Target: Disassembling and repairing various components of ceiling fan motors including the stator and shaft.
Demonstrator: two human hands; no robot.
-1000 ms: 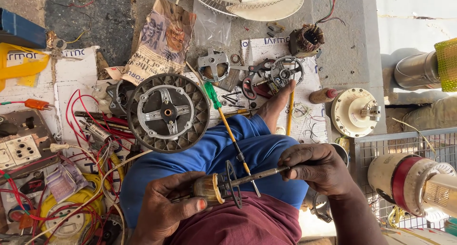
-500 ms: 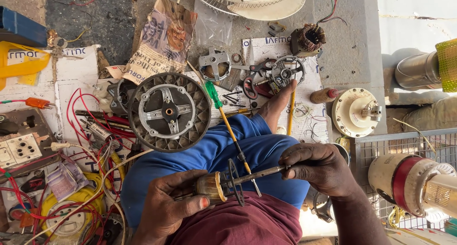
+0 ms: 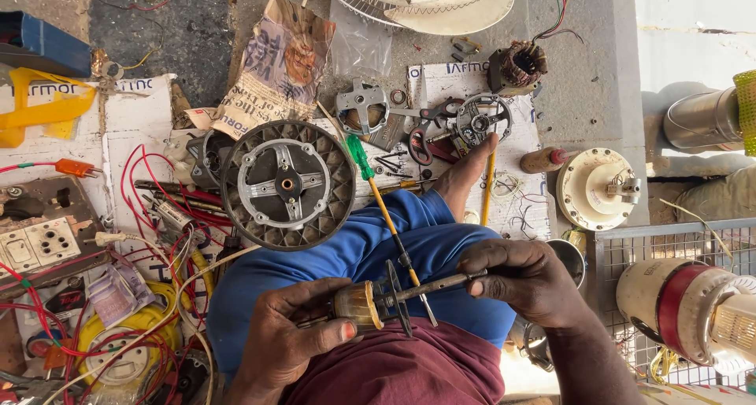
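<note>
The left hand (image 3: 287, 338) squeezes the fat end of a small motor shaft (image 3: 394, 296), and the right hand (image 3: 524, 279) pinches its thin metal tip. The shaft sits over the blue-trousered lap (image 3: 354, 255), near a green screwdriver (image 3: 386, 212).

The left hand (image 3: 287, 334) hides the rotor's (image 3: 358, 304) near end.

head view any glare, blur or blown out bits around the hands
Head view: sharp and evenly lit around the left hand, the right hand and the shaft they hold; no motion blur. The upper right corner is washed out by sunlight, and the white fan grille is bright but readable.
</note>
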